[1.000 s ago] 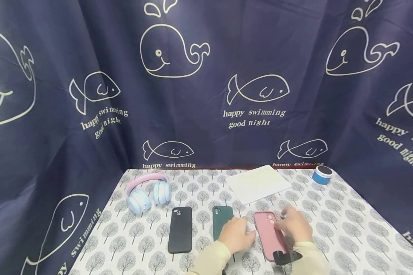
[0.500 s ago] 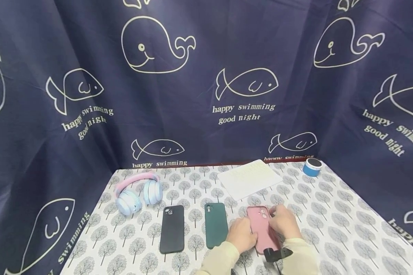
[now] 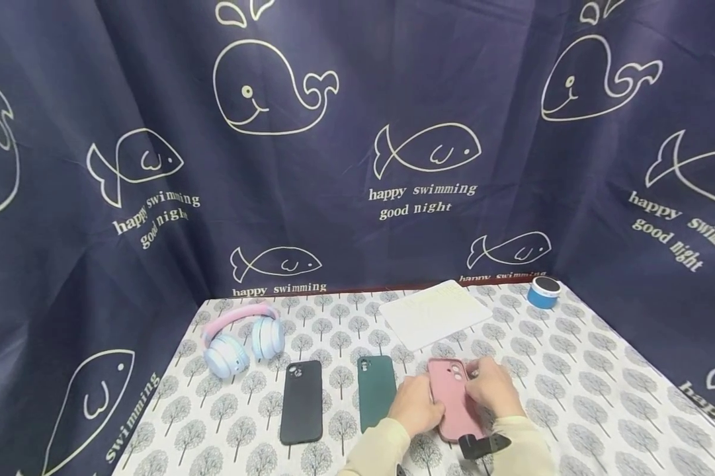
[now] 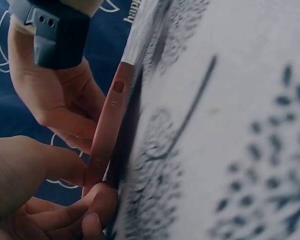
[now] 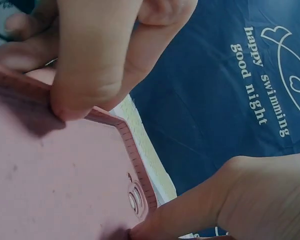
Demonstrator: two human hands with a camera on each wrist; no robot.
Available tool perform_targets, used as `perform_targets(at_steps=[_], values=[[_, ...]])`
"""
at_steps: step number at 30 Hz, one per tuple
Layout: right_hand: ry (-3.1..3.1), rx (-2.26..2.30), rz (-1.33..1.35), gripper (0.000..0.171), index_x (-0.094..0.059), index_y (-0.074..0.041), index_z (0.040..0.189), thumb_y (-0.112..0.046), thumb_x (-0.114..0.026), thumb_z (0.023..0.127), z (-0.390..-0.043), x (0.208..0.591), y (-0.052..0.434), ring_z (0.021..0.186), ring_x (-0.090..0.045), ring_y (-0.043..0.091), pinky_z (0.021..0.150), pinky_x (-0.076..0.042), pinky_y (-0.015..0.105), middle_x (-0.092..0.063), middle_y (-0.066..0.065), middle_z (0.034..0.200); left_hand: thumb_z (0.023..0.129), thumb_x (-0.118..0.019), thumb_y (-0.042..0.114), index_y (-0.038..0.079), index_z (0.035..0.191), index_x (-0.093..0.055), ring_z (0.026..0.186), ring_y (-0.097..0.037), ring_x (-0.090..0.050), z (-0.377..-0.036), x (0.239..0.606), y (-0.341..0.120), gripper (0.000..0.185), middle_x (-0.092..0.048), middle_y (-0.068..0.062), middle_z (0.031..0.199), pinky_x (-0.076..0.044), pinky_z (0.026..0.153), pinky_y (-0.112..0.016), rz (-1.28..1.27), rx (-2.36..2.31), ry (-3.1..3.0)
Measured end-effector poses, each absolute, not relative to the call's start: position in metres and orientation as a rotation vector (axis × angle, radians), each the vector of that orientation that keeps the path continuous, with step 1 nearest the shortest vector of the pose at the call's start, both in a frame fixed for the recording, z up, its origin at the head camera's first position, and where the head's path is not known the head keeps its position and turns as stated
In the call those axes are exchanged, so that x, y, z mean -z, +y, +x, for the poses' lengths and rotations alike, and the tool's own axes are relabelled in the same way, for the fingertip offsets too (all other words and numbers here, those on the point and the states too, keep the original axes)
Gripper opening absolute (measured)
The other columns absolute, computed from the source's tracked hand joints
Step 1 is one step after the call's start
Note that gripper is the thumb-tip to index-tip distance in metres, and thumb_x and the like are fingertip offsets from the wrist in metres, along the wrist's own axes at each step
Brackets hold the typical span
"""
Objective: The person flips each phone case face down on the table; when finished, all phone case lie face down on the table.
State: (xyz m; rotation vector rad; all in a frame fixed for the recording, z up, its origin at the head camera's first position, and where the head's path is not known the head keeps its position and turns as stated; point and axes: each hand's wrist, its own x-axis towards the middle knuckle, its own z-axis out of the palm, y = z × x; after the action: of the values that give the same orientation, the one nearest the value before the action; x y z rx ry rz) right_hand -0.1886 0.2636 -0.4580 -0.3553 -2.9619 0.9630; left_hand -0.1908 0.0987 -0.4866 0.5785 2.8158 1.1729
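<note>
A pink phone case [image 3: 454,400] faces up with its hollow inner side, the camera cutout at the far end. My left hand [image 3: 415,404] grips its left edge; in the left wrist view the thumb [image 4: 45,162] and curled fingers [image 4: 97,202] pinch the rim. On the right edge, near the cutout, my right hand [image 3: 491,383] pinches the case, its thumb side [image 5: 190,210] showing in the right wrist view. A dark shadow runs under the case side. Left of my hands lies a green phone case [image 3: 376,390], and beyond it a black phone case [image 3: 301,402].
Pink-and-blue headphones [image 3: 242,338] lie at the table's back left. A white sheet-like board [image 3: 434,314] is behind the cases. The blue round speaker-like object [image 3: 544,293] stands at the back right corner. A dark patterned curtain [image 3: 333,158] closes off the back and sides.
My left hand has moved right from beside the green case onto the pink case's left edge. My right hand has settled on the right edge. The head view has shifted slightly.
</note>
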Motion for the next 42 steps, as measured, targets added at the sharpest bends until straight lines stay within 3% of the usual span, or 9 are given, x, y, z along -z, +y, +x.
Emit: perform_targets(at_steps=[4,10,16,25,34,42], values=[[-2.947,-1.005,-0.313,0.049,-0.064,0.013,0.111,0.003,-0.064,0.063,-0.19,0.458,0.26,0.065,-0.057,0.025,0.061,-0.05,0.042,-0.067,0.021,0.086,0.074,-0.073,0.009,0.01,0.086,-0.066,0.055,-0.007,-0.051,-0.193,0.479,0.093,0.014,-0.06,0.005,0.065,-0.046,0.055,-0.024,0.581,-1.232,2.804],[-2.959,-1.11,-0.267,0.046,-0.061,0.017,0.111,0.002,-0.066,0.068,-0.194,0.458,0.252,0.065,-0.063,0.022,0.066,-0.055,0.043,-0.066,0.013,0.076,0.078,-0.07,0.007,0.007,0.094,-0.068,0.047,-0.006,-0.047,-0.196,0.464,0.084,0.017,-0.051,0.009,0.058,-0.041,0.046,-0.022,0.572,-1.335,2.749],[-2.952,-1.121,-0.223,0.041,-0.064,0.015,0.105,0.002,-0.067,0.066,-0.196,0.46,0.246,0.069,-0.062,0.024,0.063,-0.053,0.039,-0.065,0.012,0.078,0.078,-0.07,0.01,0.004,0.104,-0.068,0.05,-0.006,-0.047,-0.194,0.453,0.083,0.027,-0.049,0.009,0.058,-0.04,0.048,-0.022,0.634,-1.328,2.78],[-2.939,-1.162,-0.131,0.038,-0.065,0.013,0.103,0.0,-0.069,0.067,-0.198,0.464,0.235,0.064,-0.058,0.02,0.06,-0.052,0.034,-0.061,0.006,0.071,0.078,-0.073,0.018,0.011,0.087,-0.064,0.057,-0.007,-0.049,-0.188,0.441,0.085,0.014,-0.05,0.009,0.062,-0.042,0.052,-0.023,0.74,-1.212,2.905],[-2.902,-1.211,-0.089,0.036,-0.064,0.014,0.099,0.001,-0.072,0.067,-0.198,0.47,0.229,0.071,-0.061,0.025,0.068,-0.054,0.042,-0.064,0.01,0.077,0.079,-0.071,0.023,0.017,0.081,-0.059,0.055,-0.006,-0.047,-0.184,0.442,0.086,0.014,-0.047,0.012,0.06,-0.041,0.051,-0.024,0.73,-1.15,2.94],[-2.86,-1.188,-0.059,0.042,-0.068,0.012,0.099,0.001,-0.079,0.06,-0.2,0.472,0.228,0.068,-0.057,0.021,0.067,-0.052,0.039,-0.062,0.006,0.073,0.076,-0.07,0.023,0.015,0.101,-0.067,0.058,-0.006,-0.047,-0.186,0.447,0.086,0.027,-0.05,0.011,0.063,-0.041,0.052,-0.024,0.736,-1.096,2.945]])
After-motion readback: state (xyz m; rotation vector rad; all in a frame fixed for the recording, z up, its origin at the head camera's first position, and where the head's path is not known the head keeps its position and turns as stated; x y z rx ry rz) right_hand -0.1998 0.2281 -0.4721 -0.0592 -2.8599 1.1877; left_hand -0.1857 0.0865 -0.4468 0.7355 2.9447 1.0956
